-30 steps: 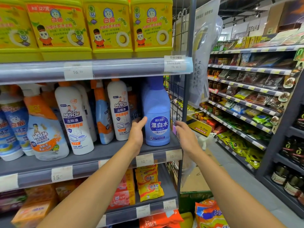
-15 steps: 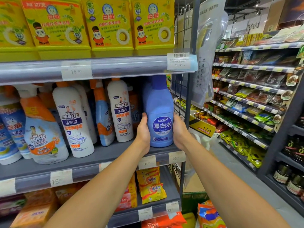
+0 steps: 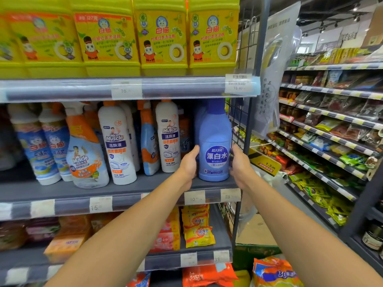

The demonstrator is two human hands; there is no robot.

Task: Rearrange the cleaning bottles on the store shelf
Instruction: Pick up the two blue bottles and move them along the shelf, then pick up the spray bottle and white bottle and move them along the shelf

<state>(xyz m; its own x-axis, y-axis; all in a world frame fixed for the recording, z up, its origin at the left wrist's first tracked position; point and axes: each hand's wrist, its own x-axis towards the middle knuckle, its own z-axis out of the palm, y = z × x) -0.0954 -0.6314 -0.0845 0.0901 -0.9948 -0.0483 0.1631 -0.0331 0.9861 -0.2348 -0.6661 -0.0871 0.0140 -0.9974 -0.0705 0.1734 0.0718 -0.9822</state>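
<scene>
A blue bleach bottle (image 3: pixel 214 146) stands upright at the right end of the grey middle shelf (image 3: pixel 145 186), beside the wire side panel (image 3: pixel 238 129). The left hand (image 3: pixel 189 162) and right hand (image 3: pixel 238 164) clasp its two sides. Left of it stand white Mr Muscle bottles (image 3: pixel 117 146); yellow detergent jugs (image 3: pixel 161 36) line the shelf above.

One head-worn view — close, at arm's length level with the middle shelf (image 3: pixel 124 190), facing it, angled slightly down.
</scene>
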